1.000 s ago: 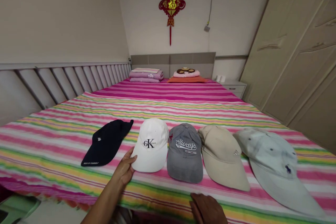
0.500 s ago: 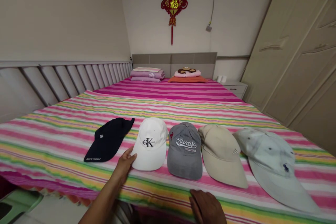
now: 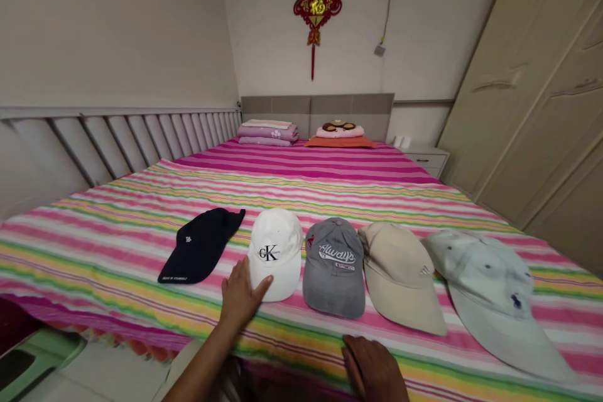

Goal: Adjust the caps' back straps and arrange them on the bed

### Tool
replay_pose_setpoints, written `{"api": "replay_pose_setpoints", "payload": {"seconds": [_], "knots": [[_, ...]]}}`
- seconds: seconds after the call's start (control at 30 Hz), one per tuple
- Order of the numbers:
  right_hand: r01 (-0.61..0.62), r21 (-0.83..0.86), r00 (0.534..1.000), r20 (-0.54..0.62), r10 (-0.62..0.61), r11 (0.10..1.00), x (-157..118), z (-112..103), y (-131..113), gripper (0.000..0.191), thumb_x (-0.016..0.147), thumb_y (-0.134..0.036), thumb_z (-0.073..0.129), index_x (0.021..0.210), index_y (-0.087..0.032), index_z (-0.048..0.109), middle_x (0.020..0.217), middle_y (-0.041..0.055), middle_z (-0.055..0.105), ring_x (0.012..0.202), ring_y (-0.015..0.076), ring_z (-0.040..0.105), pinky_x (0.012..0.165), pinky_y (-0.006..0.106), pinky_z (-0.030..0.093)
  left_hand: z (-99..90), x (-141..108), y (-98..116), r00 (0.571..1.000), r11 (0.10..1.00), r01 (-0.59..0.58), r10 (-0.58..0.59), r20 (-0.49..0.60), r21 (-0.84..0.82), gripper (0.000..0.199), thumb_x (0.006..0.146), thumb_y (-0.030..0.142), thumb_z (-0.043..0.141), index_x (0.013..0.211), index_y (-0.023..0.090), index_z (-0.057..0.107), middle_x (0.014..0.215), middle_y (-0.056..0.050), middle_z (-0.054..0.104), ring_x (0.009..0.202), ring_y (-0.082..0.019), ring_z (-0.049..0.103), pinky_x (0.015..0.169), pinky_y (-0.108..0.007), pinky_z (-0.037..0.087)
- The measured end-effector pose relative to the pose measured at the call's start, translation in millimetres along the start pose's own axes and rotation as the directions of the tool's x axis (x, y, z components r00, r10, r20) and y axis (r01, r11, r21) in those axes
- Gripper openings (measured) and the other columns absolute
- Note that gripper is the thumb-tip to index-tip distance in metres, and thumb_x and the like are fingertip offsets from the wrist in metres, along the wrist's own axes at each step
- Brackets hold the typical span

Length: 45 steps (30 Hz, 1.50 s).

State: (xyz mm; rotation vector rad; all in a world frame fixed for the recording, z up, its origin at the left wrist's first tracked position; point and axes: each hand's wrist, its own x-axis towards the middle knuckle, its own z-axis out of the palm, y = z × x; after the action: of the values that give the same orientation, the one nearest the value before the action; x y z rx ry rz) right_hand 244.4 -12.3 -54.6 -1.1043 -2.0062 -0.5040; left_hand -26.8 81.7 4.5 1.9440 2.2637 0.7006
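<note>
My left hand [image 3: 241,294] is at the front left of a white cap [image 3: 276,245] with black "CK" lettering. Its thumb lies on the brim and the fingers stretch along the cap's left side, spread from the thumb. Left of it lies a black cap [image 3: 202,248], turned at an angle. To the right, a grey cap [image 3: 333,270] with white lettering, a beige cap [image 3: 400,276] and a pale cap [image 3: 494,301] with a dark emblem continue the row. My right hand [image 3: 374,367] rests on the bed below the grey cap, holding nothing, fingers loosely extended.
A striped sheet [image 3: 141,220] covers the bed. Folded purple bedding [image 3: 268,133] and a pink pillow [image 3: 340,132] sit by the headboard [image 3: 277,105]. Railing runs along the left. A nightstand [image 3: 426,158] and wardrobe [image 3: 522,94] stand right; a green stool [image 3: 51,352] is lower left.
My left hand has moved from the left edge of the white cap's brim further onto it, opening its fingers along the cap's side. My right hand stays in place; the view shifts slightly.
</note>
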Motion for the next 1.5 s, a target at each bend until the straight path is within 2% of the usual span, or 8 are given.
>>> {"api": "replay_pose_setpoints", "payload": {"seconds": [0.13, 0.67, 0.97, 1.13, 1.3, 1.37, 1.4, 1.5], "knots": [[0.007, -0.009, 1.0, 0.008, -0.007, 1.0, 2, -1, 0, 0.018, 0.087, -0.016, 0.039, 0.09, -0.014, 0.056, 0.069, 0.0032, 0.065, 0.06, 0.014, 0.058, 0.061, 0.028, 0.038, 8.4, -2, 12, 0.996, 0.996, 0.057, -0.062, 0.061, 0.071, 0.088, 0.071, 0.061, 0.037, 0.135, 0.003, 0.018, 0.136, -0.023, 0.031, 0.126, -0.032, 0.025, 0.097, -0.053, 0.02], [0.0, 0.013, 1.0, 0.005, 0.0, 1.0, 0, 0, 0, 0.018, 0.086, -0.015, 0.04, 0.091, -0.013, 0.057, 0.069, 0.0037, 0.065, 0.061, 0.0142, 0.058, 0.062, 0.028, 0.038, 24.6, -6, 15, 0.999, 0.996, 0.022, -0.025, 0.039, 0.089, 0.088, 0.068, 0.059, 0.045, 0.134, 0.006, 0.022, 0.138, -0.025, 0.026, 0.128, -0.034, 0.021, 0.098, -0.052, 0.016], [0.015, -0.004, 1.0, -0.015, -0.015, 1.0, -1, 1, 1, 0.018, 0.086, -0.015, 0.04, 0.09, -0.013, 0.057, 0.068, 0.0034, 0.066, 0.06, 0.0138, 0.058, 0.061, 0.028, 0.039, 39.6, -18, -13, 0.966, 0.989, -0.15, 0.148, -0.21, 0.007, 0.072, 0.077, 0.052, 0.04, 0.126, -0.001, 0.035, 0.129, -0.026, 0.04, 0.124, -0.032, 0.032, 0.096, -0.046, 0.03], [0.04, -0.02, 0.999, -0.027, -0.04, 0.999, -2, 2, 1, 0.019, 0.087, -0.015, 0.039, 0.089, -0.013, 0.058, 0.069, 0.0037, 0.067, 0.062, 0.0138, 0.059, 0.063, 0.028, 0.039, 50.9, -26, -20, 0.937, 0.976, -0.21, 0.219, -0.272, 0.061, 0.064, 0.08, 0.047, 0.04, 0.124, 0.001, 0.04, 0.128, -0.025, 0.043, 0.122, -0.033, 0.034, 0.096, -0.05, 0.028], [0.025, -0.019, 0.999, -0.022, -0.025, 1.0, -1, 1, 0, 0.019, 0.087, -0.015, 0.039, 0.089, -0.014, 0.058, 0.069, 0.0032, 0.067, 0.062, 0.0135, 0.059, 0.062, 0.028, 0.04, 42.6, -27, -18, 0.957, 0.953, -0.181, 0.114, -0.267, -0.243, 0.059, 0.077, 0.044, 0.046, 0.121, 0.005, 0.044, 0.128, -0.023, 0.043, 0.122, -0.031, 0.034, 0.1, -0.051, 0.024], [0.035, -0.018, 0.999, -0.021, -0.036, 0.999, 0, 0, 0, 0.019, 0.087, -0.015, 0.039, 0.089, -0.014, 0.058, 0.07, 0.0034, 0.067, 0.062, 0.0139, 0.06, 0.062, 0.028, 0.04, 33.2, -28, -17, 0.971, 0.832, -0.087, -0.051, -0.233, -0.547, 0.05, 0.076, 0.04, 0.048, 0.117, 0.011, 0.048, 0.124, -0.017, 0.049, 0.117, -0.027, 0.041, 0.099, -0.046, 0.03], [0.043, -0.018, 0.999, -0.016, -0.043, 0.999, 0, 0, 0, 0.018, 0.086, -0.014, 0.039, 0.089, -0.014, 0.057, 0.07, 0.0035, 0.067, 0.062, 0.0141, 0.06, 0.061, 0.028, 0.04, 28.0, -30, -18, 0.963, 0.688, -0.012, -0.186, -0.193, -0.725, 0.043, 0.076, 0.037, 0.049, 0.112, 0.014, 0.052, 0.119, -0.014, 0.053, 0.113, -0.025, 0.046, 0.097, -0.042, 0.034], [0.048, -0.021, 0.999, 0.006, -0.048, 0.999, -1, -1, 1, 0.017, 0.085, -0.014, 0.04, 0.091, -0.014, 0.057, 0.069, 0.0036, 0.067, 0.06, 0.0144, 0.059, 0.06, 0.028, 0.04, 13.0, -32, -25, 0.817, 0.057, 0.09, -0.574, 0.041, -0.994, 0.015, 0.076, 0.027, 0.052, 0.086, 0.017, 0.058, 0.088, -0.004, 0.063, 0.088, -0.016, 0.059, 0.089, -0.034, 0.044]]}}
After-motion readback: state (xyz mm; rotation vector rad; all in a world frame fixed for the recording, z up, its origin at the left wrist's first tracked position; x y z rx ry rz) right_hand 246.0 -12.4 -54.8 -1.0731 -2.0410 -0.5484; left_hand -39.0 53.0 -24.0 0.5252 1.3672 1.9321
